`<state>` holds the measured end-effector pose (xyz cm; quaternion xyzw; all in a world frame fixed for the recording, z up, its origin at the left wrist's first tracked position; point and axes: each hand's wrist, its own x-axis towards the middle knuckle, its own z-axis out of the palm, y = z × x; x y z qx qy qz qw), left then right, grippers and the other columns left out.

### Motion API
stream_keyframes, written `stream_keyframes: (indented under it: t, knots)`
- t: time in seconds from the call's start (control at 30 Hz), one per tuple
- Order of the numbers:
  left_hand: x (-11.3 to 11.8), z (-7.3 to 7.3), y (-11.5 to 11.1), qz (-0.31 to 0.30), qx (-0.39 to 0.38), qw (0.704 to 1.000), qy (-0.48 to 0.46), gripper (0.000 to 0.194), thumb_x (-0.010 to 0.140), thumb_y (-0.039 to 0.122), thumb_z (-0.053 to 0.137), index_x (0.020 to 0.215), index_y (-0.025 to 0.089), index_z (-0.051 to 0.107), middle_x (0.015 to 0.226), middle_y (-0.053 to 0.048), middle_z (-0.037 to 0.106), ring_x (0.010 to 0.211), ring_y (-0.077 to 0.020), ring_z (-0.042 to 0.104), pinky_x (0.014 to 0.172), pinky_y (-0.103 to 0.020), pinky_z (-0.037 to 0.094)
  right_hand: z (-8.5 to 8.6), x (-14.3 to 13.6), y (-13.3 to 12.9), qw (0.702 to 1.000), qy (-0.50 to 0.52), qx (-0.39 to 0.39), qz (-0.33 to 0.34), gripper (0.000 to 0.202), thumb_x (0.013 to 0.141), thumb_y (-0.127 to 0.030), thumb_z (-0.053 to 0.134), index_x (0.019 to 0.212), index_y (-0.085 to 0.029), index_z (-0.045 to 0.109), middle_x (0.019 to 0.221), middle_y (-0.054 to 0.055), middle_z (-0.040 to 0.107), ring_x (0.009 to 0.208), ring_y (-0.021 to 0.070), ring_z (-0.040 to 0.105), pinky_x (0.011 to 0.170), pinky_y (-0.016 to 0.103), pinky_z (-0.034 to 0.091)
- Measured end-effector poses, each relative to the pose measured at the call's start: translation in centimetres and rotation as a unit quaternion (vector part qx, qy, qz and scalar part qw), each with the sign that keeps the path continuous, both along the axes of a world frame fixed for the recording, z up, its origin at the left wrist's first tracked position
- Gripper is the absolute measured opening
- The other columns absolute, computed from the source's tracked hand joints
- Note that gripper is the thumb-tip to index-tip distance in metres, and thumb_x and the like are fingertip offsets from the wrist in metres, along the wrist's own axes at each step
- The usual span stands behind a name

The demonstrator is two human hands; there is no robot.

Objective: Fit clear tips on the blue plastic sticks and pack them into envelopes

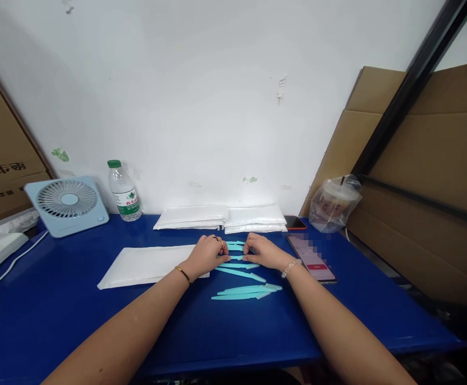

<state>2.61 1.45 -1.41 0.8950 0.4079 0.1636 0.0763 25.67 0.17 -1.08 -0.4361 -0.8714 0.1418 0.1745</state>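
Several slim turquoise eyebrow razors lie on the blue table, some in a loose column between my hands. My left hand is closed in a pinch at the left end of one eyebrow razor. At that razor's other end, my right hand pinches too; its fingertips partly hide it. Nearer to me, a slanted razor and a small overlapping group of razors rest on the table. A white padded envelope lies flat, partly under my left hand and forearm.
Stacked white envelopes lie along the wall. A blue fan and a water bottle stand at left. On the right are a phone, a bagged drink cup and cardboard. Another phone lies behind.
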Motion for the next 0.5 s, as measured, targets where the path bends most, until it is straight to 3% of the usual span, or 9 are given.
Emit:
stream_keyframes:
  t: [0.27,0.4,0.5]
  knots:
    - [0.4,0.0,0.2,0.021,-0.036,0.999,0.004,0.014,0.077,0.035,0.063,0.072,0.023,0.067,0.077,0.001,0.066,0.083,-0.0186,0.056,0.071,-0.029,0.031,0.0,0.5,0.3,0.999,0.026,-0.035,0.001,0.01,0.077,-0.026,0.067,0.075,-0.017,0.062,0.083,0.002,0.052,0.071,0.012,0.05,0.061,0.022,0.038]
    - [0.1,-0.1,0.6,0.051,-0.016,0.999,-0.002,0.016,0.077,0.036,0.063,0.069,0.023,0.066,0.077,0.001,0.066,0.081,-0.019,0.056,0.07,-0.03,0.03,0.1,1.6,0.7,0.998,0.049,-0.027,-0.031,0.007,0.076,-0.022,0.067,0.073,-0.016,0.063,0.082,0.002,0.052,0.072,0.0128,0.05,0.064,0.023,0.039]
    - [-0.3,-0.1,0.9,0.076,-0.012,0.997,-0.026,0.015,0.078,0.038,0.062,0.079,0.024,0.066,0.079,0.001,0.065,0.081,-0.0183,0.056,0.071,-0.03,0.031,0.3,2.4,0.7,0.995,0.064,-0.026,-0.068,0.011,0.075,-0.027,0.068,0.076,-0.017,0.064,0.084,0.002,0.052,0.07,0.0125,0.05,0.063,0.024,0.039]
